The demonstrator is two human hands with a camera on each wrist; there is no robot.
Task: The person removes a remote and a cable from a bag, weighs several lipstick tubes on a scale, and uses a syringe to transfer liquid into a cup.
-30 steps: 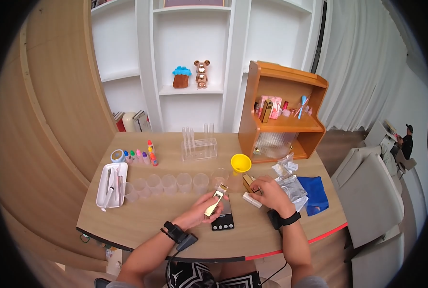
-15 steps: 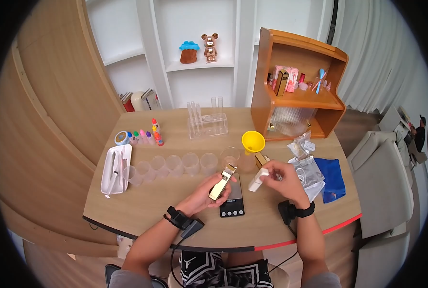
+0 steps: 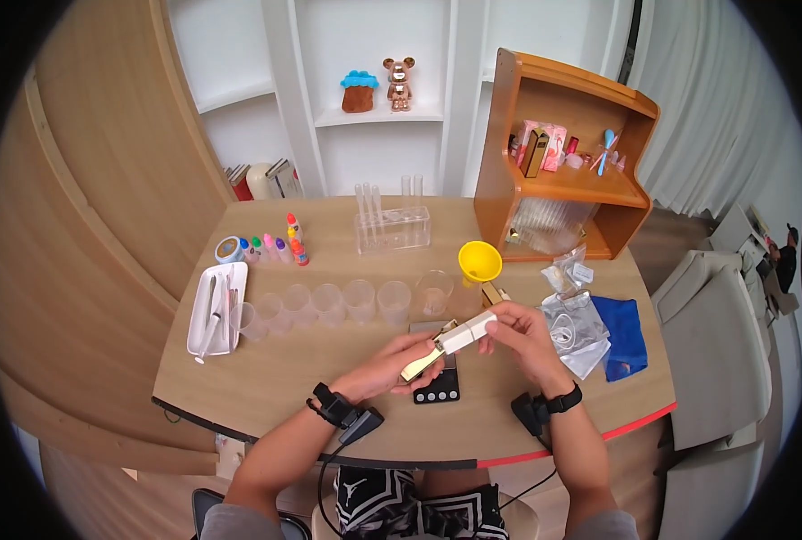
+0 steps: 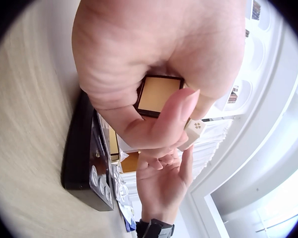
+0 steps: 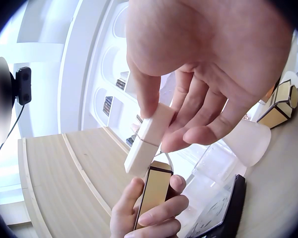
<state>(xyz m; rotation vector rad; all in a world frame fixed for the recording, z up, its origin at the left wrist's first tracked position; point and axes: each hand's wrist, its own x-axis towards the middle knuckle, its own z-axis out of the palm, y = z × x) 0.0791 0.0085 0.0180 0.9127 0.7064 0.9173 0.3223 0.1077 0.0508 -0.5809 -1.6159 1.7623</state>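
My left hand (image 3: 390,365) grips a slim gold box (image 3: 422,364) with dark edges, its flap end open toward the right. Between thumb and fingers my right hand (image 3: 529,340) pinches a white, square-sided lipstick tube (image 3: 467,333) with a seam around its middle. In the right wrist view the tube's lower end (image 5: 139,161) is beside the open top of the gold box (image 5: 155,191). A small clover mark shows on the tube's end (image 4: 196,128) in the left wrist view. Beneath the hands lies a black digital scale (image 3: 437,389), partly hidden.
Clear plastic cups (image 3: 360,301) stand in a row behind the hands, a yellow funnel (image 3: 480,262) at their right. Farther back are a test tube rack (image 3: 405,236) and a wooden cabinet (image 3: 495,135). A white tray (image 3: 200,315) lies left, a blue cloth (image 3: 624,337) right.
My right hand has picked the white lipstick tube up off the table and brought it left to the gold box's open end. My left hand keeps its hold on the box. The head view has shifted.
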